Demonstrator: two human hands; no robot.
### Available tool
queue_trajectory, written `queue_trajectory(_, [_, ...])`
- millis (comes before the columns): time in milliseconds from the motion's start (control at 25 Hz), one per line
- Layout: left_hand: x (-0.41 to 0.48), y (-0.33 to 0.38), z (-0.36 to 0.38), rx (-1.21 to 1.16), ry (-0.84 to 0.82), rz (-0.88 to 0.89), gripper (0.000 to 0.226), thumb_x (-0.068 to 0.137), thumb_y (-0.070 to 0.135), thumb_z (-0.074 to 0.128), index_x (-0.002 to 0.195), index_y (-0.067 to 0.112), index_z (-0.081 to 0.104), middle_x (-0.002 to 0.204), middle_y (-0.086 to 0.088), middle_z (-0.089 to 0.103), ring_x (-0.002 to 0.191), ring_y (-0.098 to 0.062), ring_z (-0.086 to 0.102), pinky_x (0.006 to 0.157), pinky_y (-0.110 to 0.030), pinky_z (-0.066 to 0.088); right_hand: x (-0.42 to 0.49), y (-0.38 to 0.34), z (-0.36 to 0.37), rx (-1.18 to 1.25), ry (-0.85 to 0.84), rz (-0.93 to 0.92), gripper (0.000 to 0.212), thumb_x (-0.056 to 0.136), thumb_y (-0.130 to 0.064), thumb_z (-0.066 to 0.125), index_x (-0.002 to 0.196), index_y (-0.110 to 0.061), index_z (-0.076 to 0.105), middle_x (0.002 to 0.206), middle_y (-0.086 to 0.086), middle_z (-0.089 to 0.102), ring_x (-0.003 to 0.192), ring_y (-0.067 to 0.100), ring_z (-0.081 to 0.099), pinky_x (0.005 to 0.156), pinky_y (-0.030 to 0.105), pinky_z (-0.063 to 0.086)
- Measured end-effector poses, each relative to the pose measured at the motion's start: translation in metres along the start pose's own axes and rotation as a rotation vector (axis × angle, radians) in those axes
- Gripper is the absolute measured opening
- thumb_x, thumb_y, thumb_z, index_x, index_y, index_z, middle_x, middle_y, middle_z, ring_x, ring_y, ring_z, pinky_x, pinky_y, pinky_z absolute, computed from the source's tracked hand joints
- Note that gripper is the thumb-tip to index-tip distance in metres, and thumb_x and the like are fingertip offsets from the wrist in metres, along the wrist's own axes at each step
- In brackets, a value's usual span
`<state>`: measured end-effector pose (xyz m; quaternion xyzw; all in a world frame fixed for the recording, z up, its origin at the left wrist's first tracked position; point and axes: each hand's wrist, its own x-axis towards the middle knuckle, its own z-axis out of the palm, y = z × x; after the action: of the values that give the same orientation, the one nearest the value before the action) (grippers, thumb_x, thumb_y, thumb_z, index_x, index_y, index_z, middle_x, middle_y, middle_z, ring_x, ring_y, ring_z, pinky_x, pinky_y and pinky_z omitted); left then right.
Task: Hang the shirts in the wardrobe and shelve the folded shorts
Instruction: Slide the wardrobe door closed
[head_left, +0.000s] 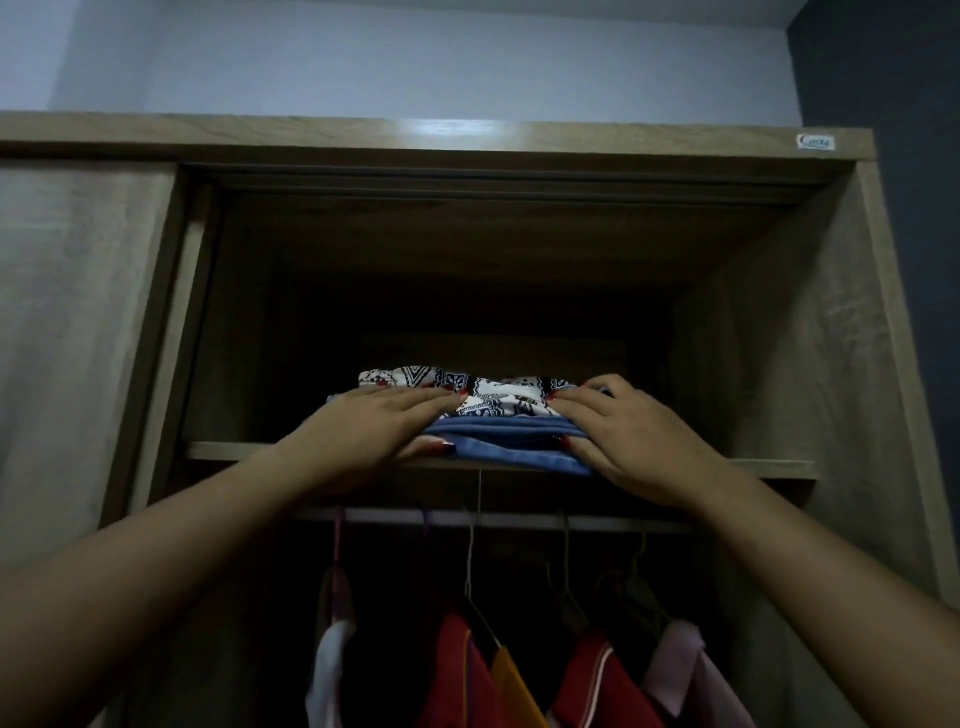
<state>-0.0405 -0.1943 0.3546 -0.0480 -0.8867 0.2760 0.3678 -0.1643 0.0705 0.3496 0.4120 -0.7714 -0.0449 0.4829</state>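
Pinching folded shorts (501, 415) at shelf (769, 462) edge with left hand (374, 423) and right hand (626, 439), thumbs under. Below, shirts (457, 670) already hung on rail (519, 519). Probably left: pushing in, releasing.

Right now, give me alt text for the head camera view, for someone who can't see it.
The left hand and right hand hold a stack of folded shorts, patterned white over blue, at the front edge of the upper shelf of a wooden wardrobe. Below, shirts in red, orange, white and pink hang from a rail.
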Motion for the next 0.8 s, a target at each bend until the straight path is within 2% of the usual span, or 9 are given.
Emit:
queue_trajectory(160, [0.006,0.003,-0.010,-0.059,-0.122,-0.023,0.059,0.092,0.058,0.018,0.148,0.040,0.012,0.156,0.003,0.028,0.138,-0.018,0.035,0.111,-0.034,0.031,0.007,0.000,-0.013,0.032,-0.161,0.048,0.049,0.098,-0.046,0.029,0.143,-0.029,0.032,0.150,-0.007,0.036,0.133,0.016,0.029,0.106,0.034,0.035])
queue_trajectory(240, [-0.005,0.008,-0.012,-0.042,-0.091,-0.025,0.058,0.096,0.054,0.023,0.149,0.034,0.015,0.156,0.000,0.029,0.139,-0.019,0.035,0.111,-0.034,0.031,0.001,-0.006,-0.014,-0.022,-0.171,0.071,0.052,0.097,-0.048,0.027,0.144,-0.027,0.031,0.153,-0.005,0.033,0.140,0.018,0.021,0.114,0.039,0.024])
queue_trajectory(320, [-0.033,0.011,-0.008,0.014,0.037,-0.030,0.063,0.094,0.055,0.018,0.150,0.025,0.022,0.155,-0.002,0.031,0.140,-0.020,0.034,0.112,-0.036,0.029,-0.014,-0.026,-0.009,-0.040,-0.040,0.059,0.058,0.095,-0.051,0.022,0.145,-0.022,0.030,0.154,-0.001,0.031,0.146,0.020,0.014,0.120,0.043,0.008])
queue_trajectory(360, [-0.054,0.013,-0.004,0.043,0.110,-0.033,0.064,0.093,0.052,0.018,0.149,0.021,0.025,0.154,-0.005,0.034,0.140,-0.022,0.035,0.113,-0.040,0.029,-0.025,-0.044,-0.005,-0.015,0.071,0.017,0.060,0.094,-0.050,0.021,0.145,-0.019,0.032,0.153,0.001,0.034,0.146,0.021,0.016,0.120,0.044,0.005])
queue_trajectory(440, [-0.109,0.013,0.009,0.058,0.214,-0.067,0.059,0.096,0.044,0.024,0.147,0.015,0.031,0.152,-0.008,0.037,0.141,-0.024,0.034,0.113,-0.045,0.030,-0.048,-0.092,0.009,0.106,0.258,-0.116,0.054,0.095,-0.039,0.030,0.140,-0.012,0.043,0.147,0.005,0.044,0.143,0.022,0.028,0.119,0.047,0.014])
queue_trajectory(520, [-0.174,0.013,0.030,0.030,0.266,-0.148,0.054,0.099,0.037,0.027,0.147,0.012,0.031,0.155,-0.009,0.031,0.145,-0.025,0.024,0.116,-0.047,0.025,-0.072,-0.149,0.035,0.263,0.340,-0.226,0.046,0.094,-0.028,0.041,0.133,-0.006,0.051,0.140,0.009,0.051,0.136,0.025,0.041,0.115,0.046,0.027])
queue_trajectory(680, [-0.311,0.013,0.074,-0.052,0.113,-0.393,0.057,0.101,0.030,0.032,0.152,0.012,0.013,0.160,-0.008,0.008,0.149,-0.025,0.004,0.119,-0.050,0.017,-0.119,-0.287,0.099,0.521,0.168,-0.523,0.042,0.088,-0.022,0.051,0.125,-0.003,0.057,0.130,0.014,0.059,0.121,0.028,0.055,0.106,0.041,0.040])
queue_trajectory(800, [-0.377,0.012,0.106,-0.035,-0.059,-0.455,0.059,0.102,0.035,0.030,0.152,0.013,0.006,0.161,-0.007,0.002,0.149,-0.027,0.002,0.118,-0.052,0.017,-0.147,-0.380,0.132,0.618,-0.004,-0.725,0.043,0.087,-0.023,0.051,0.127,-0.007,0.056,0.131,0.012,0.059,0.121,0.026,0.055,0.103,0.039,0.043])
